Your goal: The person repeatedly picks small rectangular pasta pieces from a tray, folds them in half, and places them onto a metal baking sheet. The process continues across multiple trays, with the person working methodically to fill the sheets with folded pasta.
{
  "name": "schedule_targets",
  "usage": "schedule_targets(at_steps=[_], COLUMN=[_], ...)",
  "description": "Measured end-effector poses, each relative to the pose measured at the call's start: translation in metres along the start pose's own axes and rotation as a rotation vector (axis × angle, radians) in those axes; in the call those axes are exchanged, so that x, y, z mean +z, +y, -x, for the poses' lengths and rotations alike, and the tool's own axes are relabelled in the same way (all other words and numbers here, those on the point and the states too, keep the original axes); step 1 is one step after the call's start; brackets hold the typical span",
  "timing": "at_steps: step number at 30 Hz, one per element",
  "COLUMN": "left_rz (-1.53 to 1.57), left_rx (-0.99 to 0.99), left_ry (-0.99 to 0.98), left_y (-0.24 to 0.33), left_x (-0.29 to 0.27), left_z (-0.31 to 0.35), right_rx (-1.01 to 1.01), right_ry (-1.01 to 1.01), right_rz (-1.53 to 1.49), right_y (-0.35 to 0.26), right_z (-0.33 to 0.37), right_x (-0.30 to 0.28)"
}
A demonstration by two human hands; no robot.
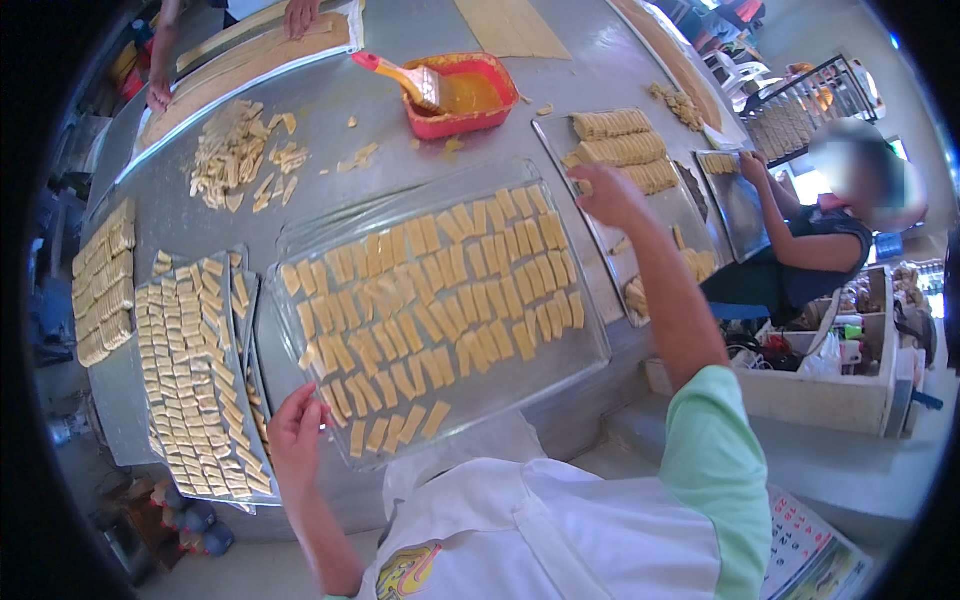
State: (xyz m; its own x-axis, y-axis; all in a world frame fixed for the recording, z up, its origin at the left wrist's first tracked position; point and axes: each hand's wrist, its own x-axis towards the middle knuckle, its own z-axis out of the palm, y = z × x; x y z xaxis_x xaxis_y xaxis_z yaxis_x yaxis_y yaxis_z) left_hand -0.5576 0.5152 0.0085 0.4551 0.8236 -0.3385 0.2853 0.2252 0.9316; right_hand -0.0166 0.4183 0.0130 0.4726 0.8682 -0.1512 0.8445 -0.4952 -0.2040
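A clear glass tray lies in front of me, with several rows of pale yellow dough strips on it. My left hand is beside the tray's near left corner, its fingers curled in; what they hold, if anything, is hidden. Reaching across to the right, my right hand is over the left edge of a metal tray that carries stacked rows of strips. Its fingers are bent together at the near end of the stacks, and I cannot make out what is between them.
A red tub of orange-yellow liquid holds a brush. Loose strips lie heaped behind the glass tray. Filled trays and stacked strips stand at left. One person works at right; another person's hands are at the far left.
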Motion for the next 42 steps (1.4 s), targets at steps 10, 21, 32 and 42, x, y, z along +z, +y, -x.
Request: schedule_targets(at_steps=[10, 21, 32, 42], left_rz=[-0.031, -0.052, -0.148, 0.322], left_rx=[0.021, 0.099, 0.203, 0.007], left_ry=[0.328, 0.38, 0.247, -0.311], left_y=[0.008, 0.015, 0.021, 0.015], left_x=[0.082, 0.109, 0.1, 0.103], left_z=[-0.009, -0.012, -0.005, 0.03], right_rx=[-0.278, -0.393, -0.405, -0.384], right_ry=[-0.43, -0.393, 0.082, 0.046], right_rz=[0.107, 0.035, -0.49, -0.857], right_y=[0.116, 0.112, -0.016, -0.227], right_z=[-0.139, -0.135, -0.001, 0.193], right_x=[-0.005, -0.008, -0.046, 0.059])
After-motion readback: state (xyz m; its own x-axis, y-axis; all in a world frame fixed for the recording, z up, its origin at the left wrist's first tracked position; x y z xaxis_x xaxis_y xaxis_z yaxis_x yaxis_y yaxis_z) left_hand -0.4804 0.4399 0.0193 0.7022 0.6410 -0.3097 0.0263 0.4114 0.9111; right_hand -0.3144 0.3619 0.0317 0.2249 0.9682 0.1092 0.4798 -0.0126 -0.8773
